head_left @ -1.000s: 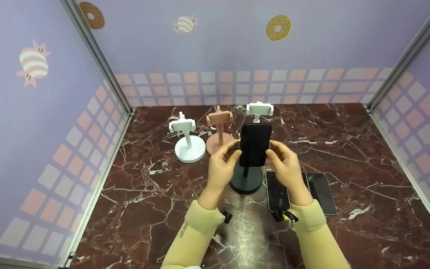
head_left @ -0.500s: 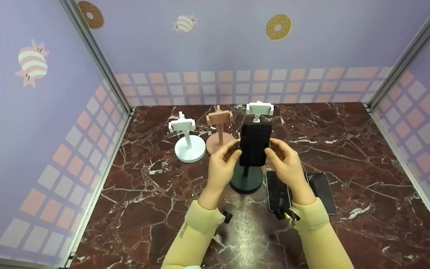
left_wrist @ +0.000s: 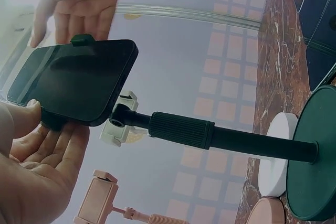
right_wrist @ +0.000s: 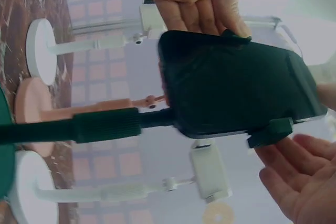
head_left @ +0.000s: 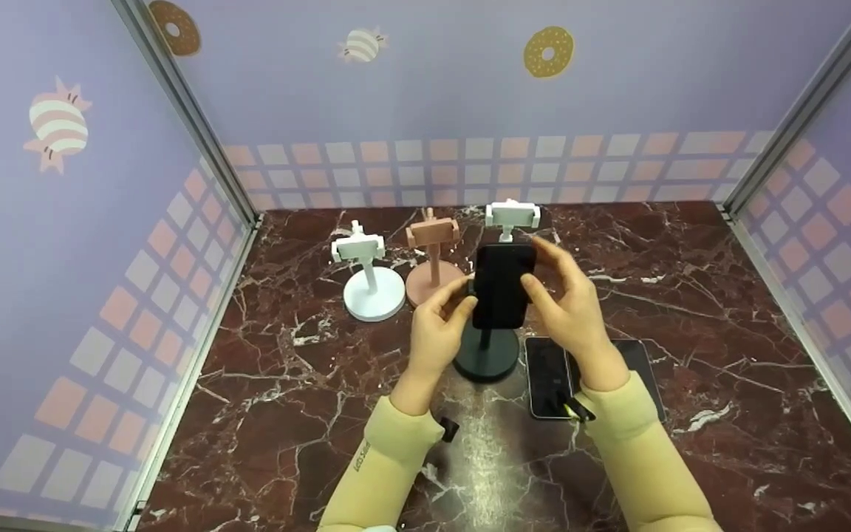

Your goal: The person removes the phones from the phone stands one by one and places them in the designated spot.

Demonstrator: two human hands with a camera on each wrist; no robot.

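Observation:
A black smartphone (head_left: 504, 287) sits upright in the clamp of a dark green phone stand (head_left: 486, 358); the wrist views show a clamp jaw on each long edge. My left hand (head_left: 436, 336) holds the phone's left edge beside the clamp, thumb in front and fingers behind. At the other edge is my right hand (head_left: 572, 310), its thumb by the screen's side and its fingers loosely bent toward the back near the upper corner. In the right wrist view those fingers (right_wrist: 294, 169) lie apart behind the clamp jaw (right_wrist: 270, 132); whether they touch the phone is unclear.
Behind stand a white stand (head_left: 374, 294), a pink stand (head_left: 433, 235) and another white stand (head_left: 513, 215), partly hidden by the phone. Phones lie on the marble table at right, one (head_left: 548, 378) beside another (head_left: 636, 362) partly under my right forearm. Patterned walls enclose the table.
My right hand has moved up along the phone's right edge, its fingers now near the top corner. The left hand, phone and stand have stayed in place.

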